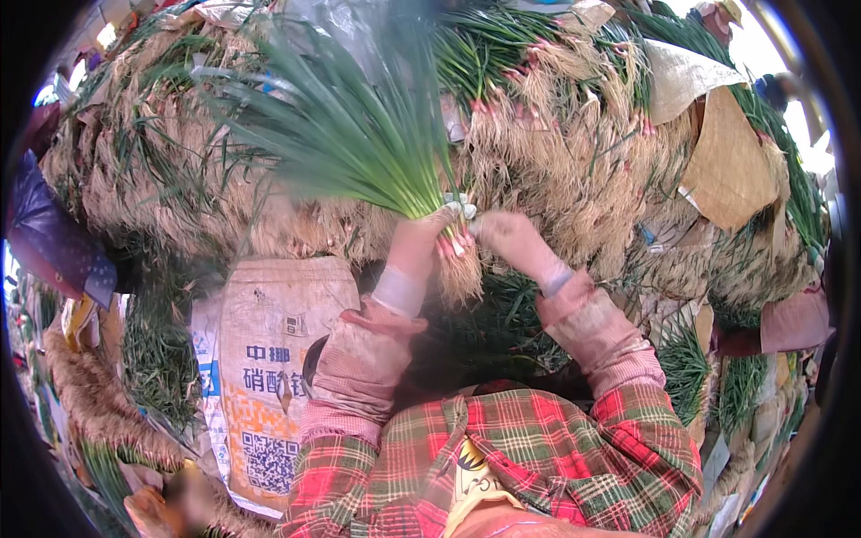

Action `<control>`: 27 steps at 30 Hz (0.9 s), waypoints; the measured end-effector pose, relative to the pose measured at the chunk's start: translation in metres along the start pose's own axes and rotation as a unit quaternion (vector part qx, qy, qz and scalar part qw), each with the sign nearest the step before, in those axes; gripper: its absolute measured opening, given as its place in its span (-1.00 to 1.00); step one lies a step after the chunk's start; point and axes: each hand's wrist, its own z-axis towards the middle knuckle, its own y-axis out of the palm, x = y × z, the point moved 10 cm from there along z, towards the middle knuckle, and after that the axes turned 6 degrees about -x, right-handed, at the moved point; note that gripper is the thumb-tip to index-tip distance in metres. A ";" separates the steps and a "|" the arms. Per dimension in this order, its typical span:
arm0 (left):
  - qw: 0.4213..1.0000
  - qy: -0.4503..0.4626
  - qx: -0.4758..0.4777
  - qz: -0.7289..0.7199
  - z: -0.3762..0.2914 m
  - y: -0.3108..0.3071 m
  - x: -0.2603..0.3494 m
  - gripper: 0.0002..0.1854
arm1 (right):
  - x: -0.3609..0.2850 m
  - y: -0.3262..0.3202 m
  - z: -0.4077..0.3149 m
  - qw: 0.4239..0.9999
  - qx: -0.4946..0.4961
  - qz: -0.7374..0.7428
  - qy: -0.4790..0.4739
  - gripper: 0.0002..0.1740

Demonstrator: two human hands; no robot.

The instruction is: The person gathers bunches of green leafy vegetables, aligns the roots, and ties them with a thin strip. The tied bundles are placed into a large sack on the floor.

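My left hand (425, 237) is closed around a bunch of green onions (397, 161) just above the pink bulbs. White wrapping covers fingertips at the bunch. The long green leaves fan up and to the left, and the bunch's pale roots (461, 276) hang below the hand. Close to the right side of the bulbs is my right hand (511, 239), its fingers curled and blurred. Whether it pinches a stalk or a root cannot be made out. Pink checked oversleeves (363, 366) cover both forearms.
Ahead lies a broad heap of green onions (538, 141), roots facing me. A printed woven sack (289, 302) is at my left. Loose green leaves (161, 350) lie beyond it. Brown sheeting (730, 161) covers part of the heap at right. Another person's sleeve (797, 323) shows at far right.
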 end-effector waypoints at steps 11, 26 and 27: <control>0.993 0.014 0.095 0.072 -0.021 0.014 0.009 -0.81 | -0.006 -0.024 0.039 0.977 0.211 0.019 0.018 -0.66; 0.998 0.037 0.048 -0.008 -0.015 0.002 0.006 -0.77 | 0.027 -0.045 0.023 0.896 0.314 0.312 -0.019 -0.78; 0.999 0.024 0.017 -0.026 -0.017 0.009 0.011 -0.76 | 0.023 -0.038 0.025 0.950 0.251 0.184 -0.037 -0.78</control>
